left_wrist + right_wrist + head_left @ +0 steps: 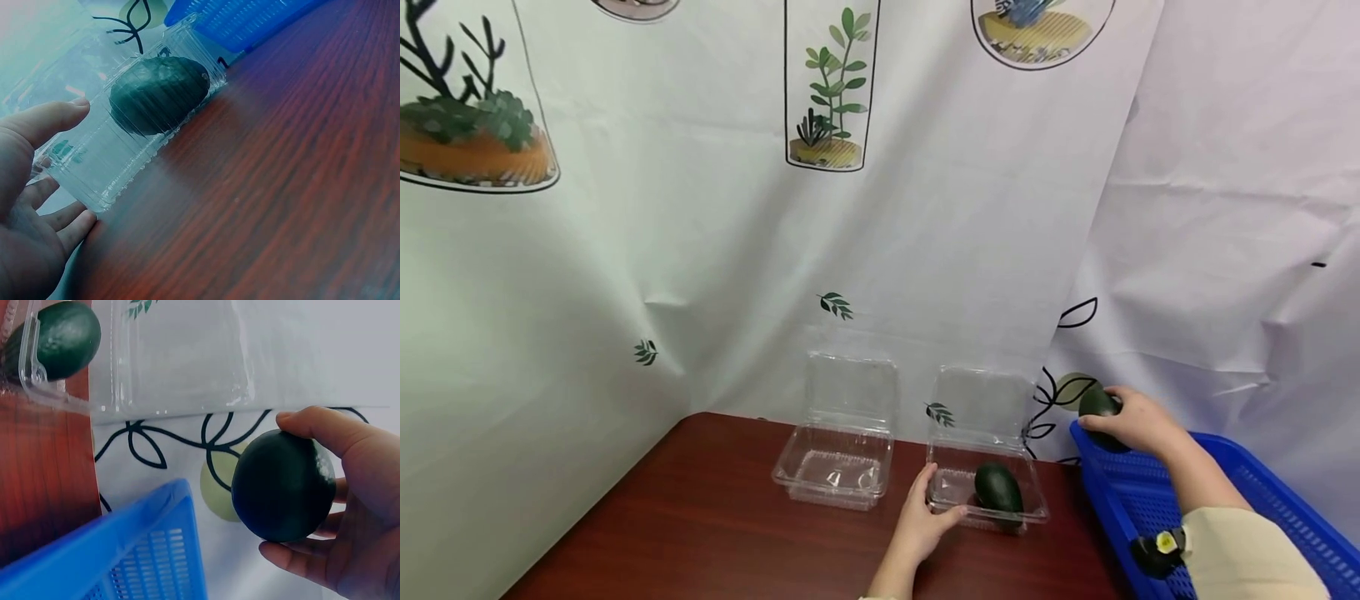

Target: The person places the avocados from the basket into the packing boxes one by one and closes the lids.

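Your right hand (1138,423) grips a dark avocado (1099,403), thumb over its top and fingers curled under it, as the right wrist view shows plainly. You hold it above the far corner of the blue basket (1150,500), which sits under and behind that hand, by your forearm. Just behind the fruit hangs the white curtain (700,250) with its black vine print and a pale green leaf.

Your left hand (925,521) rests relaxed on the table (700,533), fingers nearly straight. The thumb and fingertips touch the near left corner of a clear box (988,487) without closing round it. Inside that box, to the right of your fingers and apart from them, lies a second avocado (997,488), on its side against the right wall. The box's lid stands raised behind it, leaning on the curtain.

Left of your left hand and a little farther back sits another box (835,471), also with its lid up. It stands just beside the first one, apart from your hand.

Between your two hands lie the box's right edge and the basket's near rim.
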{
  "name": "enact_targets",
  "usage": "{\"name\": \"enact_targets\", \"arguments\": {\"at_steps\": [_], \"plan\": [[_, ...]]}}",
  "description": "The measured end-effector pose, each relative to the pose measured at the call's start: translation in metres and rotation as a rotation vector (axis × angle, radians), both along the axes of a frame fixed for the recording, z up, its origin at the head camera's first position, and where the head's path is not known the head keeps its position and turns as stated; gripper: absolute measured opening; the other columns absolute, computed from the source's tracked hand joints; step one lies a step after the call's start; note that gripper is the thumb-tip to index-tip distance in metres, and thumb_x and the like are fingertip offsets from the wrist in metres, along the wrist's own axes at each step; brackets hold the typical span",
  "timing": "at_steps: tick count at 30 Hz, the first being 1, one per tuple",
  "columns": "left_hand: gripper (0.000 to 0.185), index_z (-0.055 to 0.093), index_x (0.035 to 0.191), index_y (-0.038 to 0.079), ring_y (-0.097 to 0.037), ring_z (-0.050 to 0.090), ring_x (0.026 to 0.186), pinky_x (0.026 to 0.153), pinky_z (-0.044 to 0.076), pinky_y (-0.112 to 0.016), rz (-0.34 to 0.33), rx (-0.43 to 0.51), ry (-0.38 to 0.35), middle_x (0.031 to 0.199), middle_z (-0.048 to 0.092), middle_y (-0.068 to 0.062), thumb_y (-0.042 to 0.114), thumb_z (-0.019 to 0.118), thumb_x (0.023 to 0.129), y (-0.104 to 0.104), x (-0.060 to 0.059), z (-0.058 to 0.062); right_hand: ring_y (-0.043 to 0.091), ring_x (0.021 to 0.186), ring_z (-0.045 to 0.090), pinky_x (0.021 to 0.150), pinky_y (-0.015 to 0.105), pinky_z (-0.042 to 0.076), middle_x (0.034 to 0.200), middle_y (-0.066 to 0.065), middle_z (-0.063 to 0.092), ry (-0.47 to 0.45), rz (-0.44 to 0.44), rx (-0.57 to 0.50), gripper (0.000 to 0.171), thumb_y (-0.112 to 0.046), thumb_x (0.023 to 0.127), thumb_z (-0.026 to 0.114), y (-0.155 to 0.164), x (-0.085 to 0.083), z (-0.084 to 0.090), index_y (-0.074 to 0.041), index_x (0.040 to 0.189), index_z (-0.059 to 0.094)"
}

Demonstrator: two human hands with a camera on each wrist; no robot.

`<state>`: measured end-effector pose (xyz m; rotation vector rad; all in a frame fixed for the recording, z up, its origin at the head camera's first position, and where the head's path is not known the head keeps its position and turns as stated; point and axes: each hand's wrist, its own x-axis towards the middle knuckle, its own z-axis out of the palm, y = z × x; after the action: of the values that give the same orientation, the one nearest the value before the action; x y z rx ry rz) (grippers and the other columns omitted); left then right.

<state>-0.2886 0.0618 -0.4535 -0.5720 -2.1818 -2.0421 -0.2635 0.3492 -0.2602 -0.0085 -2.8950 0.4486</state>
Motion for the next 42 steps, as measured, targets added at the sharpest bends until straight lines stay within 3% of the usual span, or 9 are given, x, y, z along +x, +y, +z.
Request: {"name": "enact_targets", "arguments": {"at_steps": [4, 18, 24, 31, 42], "plan": [[0.073, 0.037, 0.136, -0.004, -0.044, 0.034, 0.125, 0.094, 0.039, -0.052, -0.006, 0.003, -0.008, 0.141, 0.032, -0.027, 0.007, 0.074, 0.074, 0.000, 0.000, -0.002, 0.056, 0.107, 0.042, 0.082, 0.059, 0.040, 0.120, 0.044, 0.041, -0.019, -0.007, -0.012, 0.088, -0.051, 0.080, 0.064, -0.007, -0.001, -0.002, 0.018, 0.128, 0.035], [0.074, 0.039, 0.135, -0.003, -0.044, 0.038, 0.122, 0.094, 0.039, -0.051, 0.012, -0.029, -0.046, 0.141, 0.034, -0.025, 0.012, 0.077, 0.073, -0.002, 0.004, -0.002, 0.055, 0.105, 0.044, 0.077, 0.056, 0.044, 0.122, 0.045, 0.038, -0.091, -0.008, -0.055, 0.094, -0.053, 0.079, 0.063, -0.020, -0.003, -0.013, 0.018, 0.131, 0.031], [0.074, 0.041, 0.134, -0.003, -0.042, 0.038, 0.123, 0.094, 0.040, -0.050, 0.039, -0.025, -0.030, 0.140, 0.035, -0.025, 0.013, 0.078, 0.072, -0.006, 0.002, -0.005, 0.056, 0.108, 0.041, 0.079, 0.059, 0.042, 0.124, 0.044, 0.037, -0.095, -0.001, -0.073, 0.096, -0.056, 0.079, 0.062, -0.026, -0.005, -0.017, 0.017, 0.132, 0.030], [0.073, 0.042, 0.133, -0.003, -0.041, 0.041, 0.121, 0.093, 0.041, -0.049, 0.054, -0.025, -0.038, 0.139, 0.036, -0.026, 0.010, 0.078, 0.071, -0.008, 0.004, -0.006, 0.057, 0.108, 0.040, 0.078, 0.059, 0.042, 0.124, 0.045, 0.036, -0.103, 0.001, -0.094, 0.092, -0.051, 0.080, 0.064, -0.033, -0.005, -0.023, 0.017, 0.132, 0.031], [0.072, 0.042, 0.133, -0.002, -0.039, 0.040, 0.122, 0.094, 0.041, -0.049, 0.040, 0.032, -0.003, 0.140, 0.036, -0.024, 0.010, 0.077, 0.072, 0.000, 0.001, -0.002, 0.058, 0.106, 0.040, 0.077, 0.060, 0.042, 0.123, 0.046, 0.035, -0.084, -0.005, -0.085, 0.092, -0.051, 0.081, 0.062, -0.030, -0.005, -0.016, 0.018, 0.131, 0.030]]}}
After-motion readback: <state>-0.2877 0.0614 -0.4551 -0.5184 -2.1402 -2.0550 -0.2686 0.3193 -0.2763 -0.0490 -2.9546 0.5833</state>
